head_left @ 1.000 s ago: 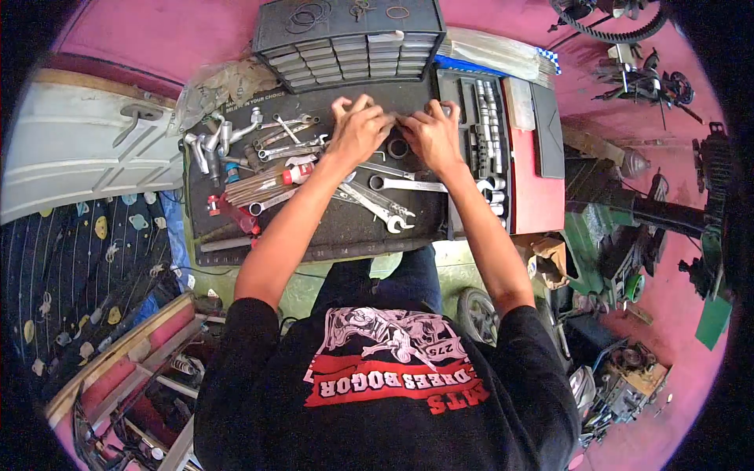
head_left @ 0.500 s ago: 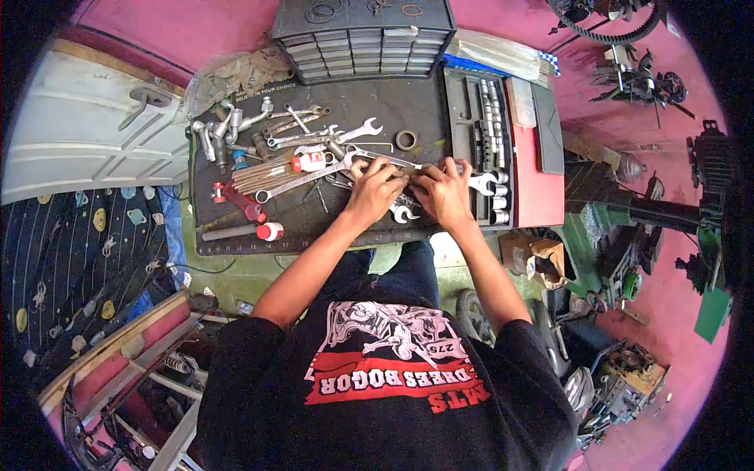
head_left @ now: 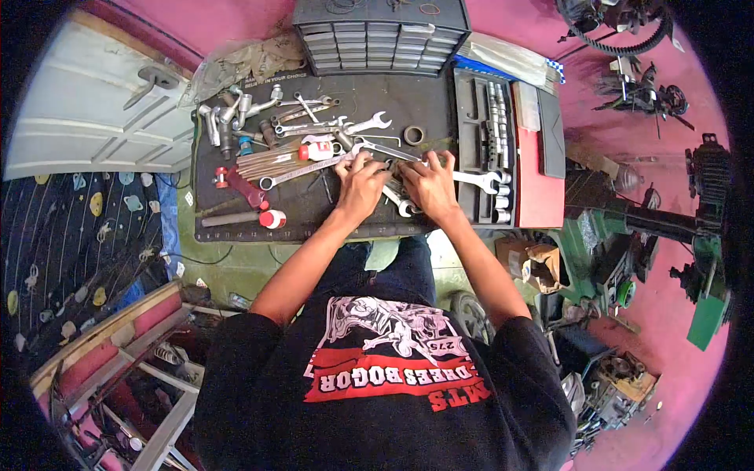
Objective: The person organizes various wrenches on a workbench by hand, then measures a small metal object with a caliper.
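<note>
Over a loose cluster of metal wrenches [head_left: 400,206] at the front of the workbench, my two hands are side by side. My left hand [head_left: 361,192] has its fingers bent down onto the wrenches. Close by on the right, my right hand [head_left: 430,190] curls over the same cluster, its fingertips partly hidden. An open-end wrench [head_left: 488,183] sticks out to the right of it, across the socket tray. To the left, a long ring-ended wrench [head_left: 269,183] runs toward my left hand. Another open-end wrench [head_left: 375,123] lies farther back.
On the black bench mat [head_left: 314,212] lie brown sticks [head_left: 271,163], a red-capped white bottle [head_left: 316,151], a hammer [head_left: 271,219] and a metal ring [head_left: 414,135]. A socket tray [head_left: 469,106] is on the right; a drawer cabinet [head_left: 381,47] stands behind.
Both hands have shifted a little to the left over the wrenches. More of the open-end wrench's shaft now shows right of my right hand. The whole view has also shifted slightly.
</note>
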`<state>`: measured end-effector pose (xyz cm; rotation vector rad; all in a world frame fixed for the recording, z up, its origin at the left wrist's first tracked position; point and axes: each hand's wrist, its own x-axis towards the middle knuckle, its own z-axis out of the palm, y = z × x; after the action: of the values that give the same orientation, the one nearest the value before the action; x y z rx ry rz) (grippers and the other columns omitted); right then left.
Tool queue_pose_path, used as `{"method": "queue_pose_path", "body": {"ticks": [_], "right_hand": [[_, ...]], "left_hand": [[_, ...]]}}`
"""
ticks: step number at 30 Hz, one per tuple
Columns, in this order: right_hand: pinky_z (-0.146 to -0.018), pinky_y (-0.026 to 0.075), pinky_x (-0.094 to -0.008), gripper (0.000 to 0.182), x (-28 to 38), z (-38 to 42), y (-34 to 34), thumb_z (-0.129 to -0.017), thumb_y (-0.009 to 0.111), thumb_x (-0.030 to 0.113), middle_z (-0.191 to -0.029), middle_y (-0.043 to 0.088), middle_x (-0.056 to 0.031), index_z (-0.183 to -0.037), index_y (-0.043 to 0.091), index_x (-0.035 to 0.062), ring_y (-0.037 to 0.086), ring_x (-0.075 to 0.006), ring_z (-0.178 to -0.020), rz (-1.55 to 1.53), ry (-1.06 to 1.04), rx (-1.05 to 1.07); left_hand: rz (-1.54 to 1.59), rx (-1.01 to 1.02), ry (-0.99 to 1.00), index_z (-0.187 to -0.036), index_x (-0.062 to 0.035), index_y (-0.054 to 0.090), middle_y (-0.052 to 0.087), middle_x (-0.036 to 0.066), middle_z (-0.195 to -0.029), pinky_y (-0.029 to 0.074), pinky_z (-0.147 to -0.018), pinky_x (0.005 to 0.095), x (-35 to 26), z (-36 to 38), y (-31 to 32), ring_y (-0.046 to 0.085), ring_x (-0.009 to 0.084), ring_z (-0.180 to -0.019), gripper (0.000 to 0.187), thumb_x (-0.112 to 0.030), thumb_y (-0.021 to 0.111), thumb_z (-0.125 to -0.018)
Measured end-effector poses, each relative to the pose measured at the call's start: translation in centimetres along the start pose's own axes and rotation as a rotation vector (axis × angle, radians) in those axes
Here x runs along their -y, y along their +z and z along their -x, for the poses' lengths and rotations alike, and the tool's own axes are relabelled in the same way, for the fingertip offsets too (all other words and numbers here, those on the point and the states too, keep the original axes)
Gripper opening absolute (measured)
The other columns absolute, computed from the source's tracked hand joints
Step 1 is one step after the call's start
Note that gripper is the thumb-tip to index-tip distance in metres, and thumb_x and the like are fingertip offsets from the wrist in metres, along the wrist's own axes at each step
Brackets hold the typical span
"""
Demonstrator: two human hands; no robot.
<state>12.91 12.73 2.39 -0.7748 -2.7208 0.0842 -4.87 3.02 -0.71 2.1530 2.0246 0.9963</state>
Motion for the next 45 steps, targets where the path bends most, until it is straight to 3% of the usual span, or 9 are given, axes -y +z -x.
{"method": "queue_pose_path", "body": {"ticks": [3,6,10,15,22,26,32,42,45], "right_hand": [[-0.106,0.032,-0.0617,0.024,1.0,-1.2,-0.3,-0.085,0.069,0.020,-0.098,0.073,0.0011,-0.108,0.077,0.0159,0.056,-0.0258,-0.113,0.021,0.049,0.065],[-0.104,0.034,-0.0572,0.025,1.2,-2.5,0.1,-0.082,0.073,0.024,-0.095,0.072,0.0049,-0.106,0.078,0.0184,0.055,-0.0230,-0.111,0.127,-0.006,0.035],[-0.106,0.033,-0.0603,0.024,1.1,-3.7,0.3,-0.084,0.068,0.023,-0.097,0.072,0.0038,-0.105,0.078,0.0171,0.055,-0.0233,-0.115,0.163,-0.056,0.084],[-0.107,0.032,-0.0604,0.011,0.7,-3.0,-1.5,-0.079,0.073,0.023,-0.091,0.072,0.0008,-0.085,0.077,0.0155,0.055,-0.0241,-0.115,0.085,-0.108,0.159],[-0.107,0.031,-0.0606,0.012,0.7,-4.2,0.5,-0.080,0.072,0.025,-0.092,0.072,0.0010,-0.086,0.077,0.0158,0.053,-0.0256,-0.119,0.119,-0.120,0.137],[-0.108,0.030,-0.0621,0.012,0.9,-3.2,-1.1,-0.080,0.072,0.026,-0.093,0.072,0.0018,-0.086,0.077,0.0159,0.052,-0.0262,-0.120,0.122,-0.089,0.254],[-0.105,0.030,-0.0653,0.011,0.7,-4.4,0.2,-0.080,0.072,0.025,-0.090,0.071,0.0017,-0.085,0.077,0.0158,0.053,-0.0267,-0.117,0.113,-0.087,0.159],[-0.104,0.033,-0.0611,0.012,0.8,-4.7,-0.5,-0.078,0.073,0.025,-0.089,0.071,0.0023,-0.085,0.077,0.0166,0.054,-0.0239,-0.114,0.139,-0.088,0.240],[-0.104,0.032,-0.0618,0.010,0.9,-5.2,0.3,-0.077,0.074,0.024,-0.087,0.070,0.0017,-0.083,0.077,0.0165,0.054,-0.0239,-0.113,0.141,-0.099,0.176]], "left_hand": [[-0.019,-0.023,-0.156,-0.091,-0.0147,0.079,0.071,0.000,-0.107,0.030,-0.097,0.0531,-0.8,0.2,0.1,0.054,0.0262,-0.121,0.012,-0.014,0.073,-0.080],[-0.067,-0.022,-0.170,-0.090,-0.0135,0.077,0.071,-0.001,-0.104,0.031,-0.096,0.0526,-1.0,0.5,0.2,0.054,0.0252,-0.118,0.011,-0.014,0.073,-0.080],[-0.045,0.010,-0.176,-0.089,-0.0128,0.076,0.070,-0.002,-0.099,0.031,-0.094,0.0523,-0.7,0.4,0.3,0.055,0.0239,-0.115,0.010,-0.012,0.073,-0.079],[-0.013,-0.044,-0.164,-0.088,-0.0130,0.076,0.069,-0.003,-0.091,0.031,-0.092,0.0520,-0.4,0.3,0.8,0.055,0.0226,-0.110,0.011,-0.011,0.073,-0.078],[-0.046,-0.007,-0.178,-0.087,-0.0128,0.076,0.069,-0.003,-0.091,0.030,-0.093,0.0520,-0.7,0.3,0.6,0.055,0.0234,-0.111,0.011,-0.010,0.073,-0.077],[-0.042,-0.040,-0.179,-0.086,-0.0122,0.076,0.069,-0.002,-0.091,0.030,-0.094,0.0516,-0.7,0.2,0.7,0.055,0.0241,-0.113,0.011,-0.010,0.073,-0.076],[-0.027,-0.038,-0.188,-0.084,-0.0116,0.074,0.068,0.000,-0.091,0.029,-0.095,0.0523,-0.7,0.1,0.9,0.054,0.0259,-0.116,0.008,-0.010,0.072,-0.076],[-0.064,-0.028,-0.194,-0.083,-0.0108,0.075,0.070,-0.001,-0.094,0.030,-0.092,0.0520,-0.8,-0.2,0.5,0.054,0.0262,-0.117,0.007,-0.011,0.071,-0.077],[-0.105,0.063,-0.219,-0.082,-0.0106,0.075,0.069,-0.001,-0.093,0.030,-0.094,0.0520,-0.9,-0.4,0.2,0.053,0.0267,-0.118,0.007,-0.012,0.070,-0.077]]}}
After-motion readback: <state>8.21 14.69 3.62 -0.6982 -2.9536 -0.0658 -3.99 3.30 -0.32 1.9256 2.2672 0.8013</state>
